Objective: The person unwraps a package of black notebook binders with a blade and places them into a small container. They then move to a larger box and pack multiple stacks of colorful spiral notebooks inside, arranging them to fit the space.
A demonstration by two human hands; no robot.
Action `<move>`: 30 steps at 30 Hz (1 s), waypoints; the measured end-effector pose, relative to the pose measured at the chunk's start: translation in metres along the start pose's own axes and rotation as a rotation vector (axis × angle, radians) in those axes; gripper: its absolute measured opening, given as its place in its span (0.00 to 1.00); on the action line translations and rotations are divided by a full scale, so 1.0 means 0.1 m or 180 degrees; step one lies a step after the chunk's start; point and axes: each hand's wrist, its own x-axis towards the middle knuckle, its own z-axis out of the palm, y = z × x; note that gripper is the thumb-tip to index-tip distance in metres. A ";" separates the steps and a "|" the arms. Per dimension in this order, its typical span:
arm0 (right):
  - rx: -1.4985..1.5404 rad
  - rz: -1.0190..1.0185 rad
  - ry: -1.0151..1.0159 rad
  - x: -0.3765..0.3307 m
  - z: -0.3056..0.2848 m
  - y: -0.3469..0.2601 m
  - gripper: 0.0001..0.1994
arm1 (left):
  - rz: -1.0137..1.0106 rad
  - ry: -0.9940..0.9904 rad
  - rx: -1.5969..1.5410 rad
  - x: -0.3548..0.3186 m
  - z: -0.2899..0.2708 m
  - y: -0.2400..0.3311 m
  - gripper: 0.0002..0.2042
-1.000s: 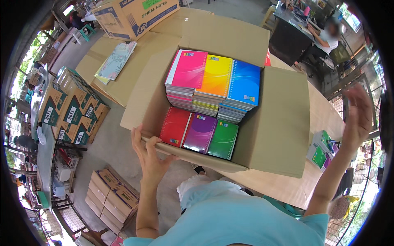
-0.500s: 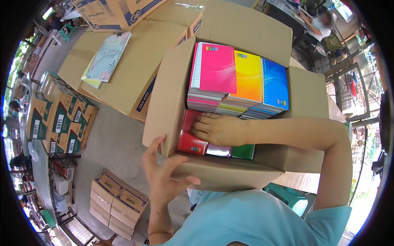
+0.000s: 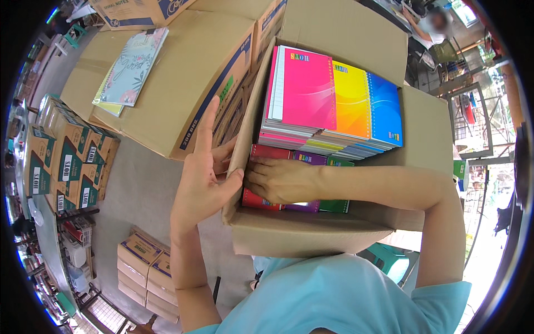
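An open cardboard carton (image 3: 311, 236) in front of me holds stacks of spiral notebooks. Taller stacks with a pink notebook (image 3: 308, 94), a yellow notebook (image 3: 351, 103) and a blue notebook (image 3: 385, 111) on top fill its far side. Lower on the near side lie a red notebook (image 3: 272, 152), a purple notebook (image 3: 310, 158) and a green notebook (image 3: 335, 206). My right hand (image 3: 283, 181) lies across the red and purple covers, fingers extended toward the left wall. Outside, my left hand (image 3: 203, 183) rests against the left flap (image 3: 253, 106), index finger stretched upward and thumb at the flap's edge.
Large closed cartons (image 3: 183, 72) stand to the left, with a floral notebook (image 3: 136, 67) on one. Stacked green-and-brown boxes (image 3: 72, 161) and smaller cartons (image 3: 142, 267) are farther left. A teal stool (image 3: 389, 261) is beside me. Another person (image 3: 431, 28) sits at the far right.
My left hand has moved up against the left flap, which now stands more upright. My right hand has slid slightly left and down over the notebooks. The view has shifted a little.
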 end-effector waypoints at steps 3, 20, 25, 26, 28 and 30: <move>-0.0161 -0.0021 -0.0089 0.05 0.09 0.04 0.18 | -0.0279 -0.0198 0.0253 0.04 -0.01 0.09 0.48; 0.0762 0.0038 -0.2480 0.55 -0.05 0.30 0.36 | 0.0115 -0.0068 0.0970 0.07 0.05 0.05 0.46; 0.0751 0.0127 -0.2439 0.69 0.01 0.31 0.33 | 0.0110 -0.0116 0.1031 0.07 0.02 0.01 0.45; 0.0749 0.0130 -0.2395 0.67 0.01 0.32 0.33 | 0.0204 -0.0090 0.1173 0.06 0.03 0.00 0.45; 0.0762 0.0157 -0.2326 0.64 0.01 0.33 0.32 | 0.0295 -0.0072 0.1317 0.06 0.04 0.01 0.46; 0.0774 0.0226 -0.2294 0.62 0.03 0.35 0.31 | -0.0020 -0.0120 0.1318 0.07 0.05 0.08 0.46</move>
